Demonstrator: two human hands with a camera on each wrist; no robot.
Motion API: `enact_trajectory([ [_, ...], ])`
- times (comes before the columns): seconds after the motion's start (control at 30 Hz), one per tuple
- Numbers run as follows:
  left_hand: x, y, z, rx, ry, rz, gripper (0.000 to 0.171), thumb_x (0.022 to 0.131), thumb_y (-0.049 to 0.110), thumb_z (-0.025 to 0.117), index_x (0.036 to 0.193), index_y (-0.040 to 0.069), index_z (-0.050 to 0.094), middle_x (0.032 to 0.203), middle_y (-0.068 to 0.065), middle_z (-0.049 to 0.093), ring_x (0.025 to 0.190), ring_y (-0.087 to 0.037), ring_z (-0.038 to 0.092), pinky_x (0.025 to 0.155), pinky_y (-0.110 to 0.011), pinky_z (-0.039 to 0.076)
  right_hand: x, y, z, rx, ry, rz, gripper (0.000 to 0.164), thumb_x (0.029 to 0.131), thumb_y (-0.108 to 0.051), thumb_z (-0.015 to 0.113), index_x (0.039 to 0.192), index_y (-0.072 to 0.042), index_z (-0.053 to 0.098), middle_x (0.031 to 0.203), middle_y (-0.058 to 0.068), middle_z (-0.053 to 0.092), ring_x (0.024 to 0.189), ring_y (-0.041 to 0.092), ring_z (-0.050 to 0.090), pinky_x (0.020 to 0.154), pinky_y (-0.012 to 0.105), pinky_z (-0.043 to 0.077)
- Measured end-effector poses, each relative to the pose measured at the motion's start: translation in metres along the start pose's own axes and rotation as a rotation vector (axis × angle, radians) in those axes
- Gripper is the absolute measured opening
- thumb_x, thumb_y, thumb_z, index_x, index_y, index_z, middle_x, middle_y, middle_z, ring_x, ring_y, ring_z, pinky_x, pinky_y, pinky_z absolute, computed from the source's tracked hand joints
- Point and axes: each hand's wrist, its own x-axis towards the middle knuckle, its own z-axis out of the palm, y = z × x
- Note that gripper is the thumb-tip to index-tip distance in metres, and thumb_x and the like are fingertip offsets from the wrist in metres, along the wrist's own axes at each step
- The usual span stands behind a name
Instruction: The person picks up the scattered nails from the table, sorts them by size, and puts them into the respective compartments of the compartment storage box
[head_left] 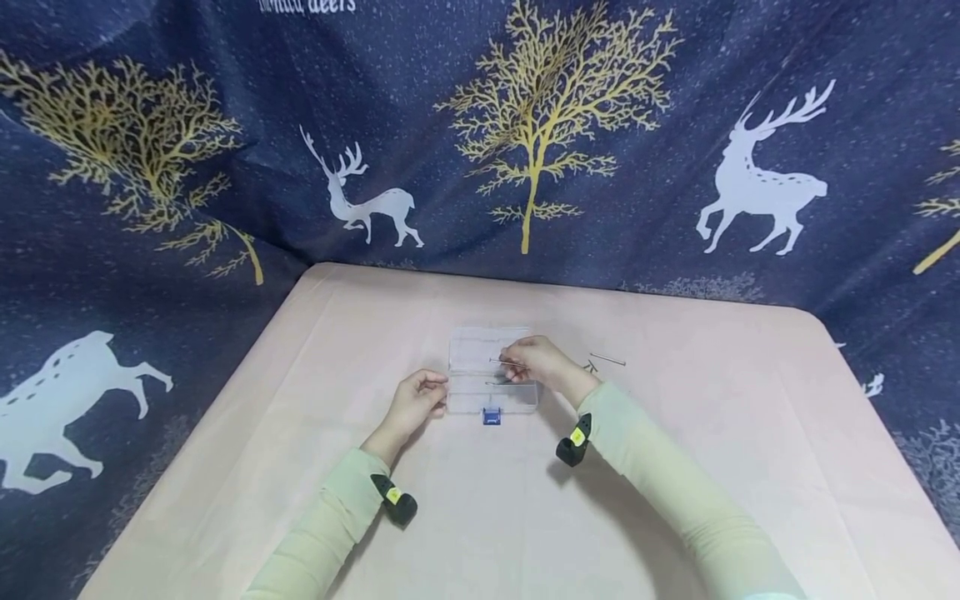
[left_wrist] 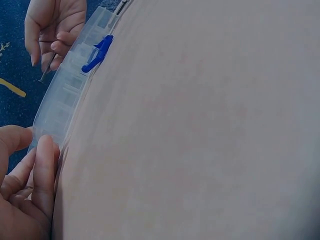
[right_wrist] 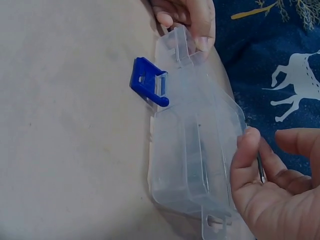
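Pinching the left end of a transparent box point(head_left: 474, 373) with its fingers, the left hand point(head_left: 420, 393) is seen in the head view, while the right hand point(head_left: 534, 358) is over the right part of this box and holds a thin metal nail point(head_left: 507, 362). The box lies opened on the counter point(head_left: 480, 517), nearer to the far edge and well apart from the left and right edges. A second thin piece point(head_left: 498, 383) shows below the nail; whether the fingers hold it too, I cannot tell. To the right of the right hand lie a metal rod point(head_left: 607, 359) and some small metal pieces point(head_left: 591, 367). A wide pale surface spreads between the forearms, and also at both outer sides. On the hanging cloth point(head_left: 645, 250) the word "deers" can be read at the top; the word before it is not clear. The yellow labels point(head_left: 577, 436) at the wrists are too small for reading.

In the left wrist view, the left thumb and fingers grip the box end, and the nail sticks out from the curled right fingers. The counter spreads broadly beside the box.

In the right wrist view, a dark shaft shows between the right fingers, just beside the box. The blue latch point(right_wrist: 145, 82) projects from the front edge, over the counter.
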Motion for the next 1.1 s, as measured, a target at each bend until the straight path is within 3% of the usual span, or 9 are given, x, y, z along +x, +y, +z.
enact_trajectory([
  [0.13,-0.005,0.005,0.002,0.011,-0.01,-0.001,0.024,0.089,-0.002,0.055,0.11,-0.014,0.055,0.087,-0.006,0.056,0.073,-0.01,0.058,0.063,-0.021,0.06,-0.004,-0.002,-0.001,-0.043,0.0,0.026,0.03,0.096,-0.009,0.048,0.113,0.016,0.052,0.095,0.013,0.063,0.063,0.01,0.058,0.062,0.018,0.055],
  [0.27,0.002,-0.007,0.005,-0.004,0.001,0.003,0.024,0.089,-0.001,0.056,0.109,-0.012,0.056,0.088,-0.005,0.056,0.072,-0.009,0.057,0.061,-0.019,0.059,-0.007,-0.003,-0.001,-0.088,0.005,0.018,0.031,0.095,-0.01,0.049,0.114,0.015,0.053,0.108,0.023,0.063,0.064,0.01,0.059,0.063,0.02,0.056],
  [0.4,0.01,-0.019,0.007,0.009,0.025,0.002,0.023,0.088,0.001,0.056,0.109,-0.009,0.058,0.088,-0.005,0.057,0.072,-0.008,0.057,0.06,-0.017,0.058,-0.009,-0.003,-0.002,-0.108,0.019,-0.001,0.032,0.094,-0.011,0.05,0.113,0.015,0.054,0.103,0.022,0.066,0.063,0.01,0.059,0.06,0.019,0.055],
  [0.67,0.01,-0.02,0.006,0.026,0.024,0.012,0.022,0.088,0.001,0.056,0.108,-0.009,0.058,0.088,-0.006,0.058,0.073,-0.009,0.058,0.061,-0.019,0.059,-0.017,-0.004,-0.01,-0.197,0.115,-0.097,0.028,0.093,-0.01,0.051,0.11,0.011,0.058,0.099,0.023,0.068,0.067,0.015,0.063,0.06,0.023,0.056],
  [0.8,0.011,-0.02,0.005,0.011,0.02,0.014,0.023,0.088,0.001,0.057,0.109,-0.009,0.058,0.088,-0.006,0.057,0.072,-0.009,0.058,0.06,-0.018,0.058,-0.023,-0.008,-0.019,-0.301,0.125,-0.159,0.028,0.093,-0.009,0.049,0.109,0.01,0.06,0.097,0.023,0.067,0.073,0.021,0.065,0.064,0.026,0.057],
  [1.0,0.011,-0.019,0.003,0.037,0.034,0.003,0.023,0.088,0.002,0.057,0.108,-0.008,0.058,0.088,-0.008,0.059,0.072,-0.01,0.059,0.061,-0.019,0.059,-0.031,-0.017,-0.038,-0.508,0.111,-0.25,0.025,0.093,-0.012,0.054,0.104,0.009,0.062,0.089,0.018,0.067,0.071,0.018,0.061,0.064,0.027,0.058],
  [1.1,0.011,-0.019,0.004,0.062,0.039,-0.01,0.022,0.088,0.003,0.057,0.109,-0.006,0.059,0.089,-0.008,0.06,0.074,-0.01,0.06,0.063,-0.02,0.06,-0.035,-0.019,-0.05,-0.612,0.12,-0.284,0.024,0.092,-0.011,0.053,0.102,0.007,0.063,0.09,0.017,0.067,0.075,0.026,0.063,0.065,0.027,0.057],
])
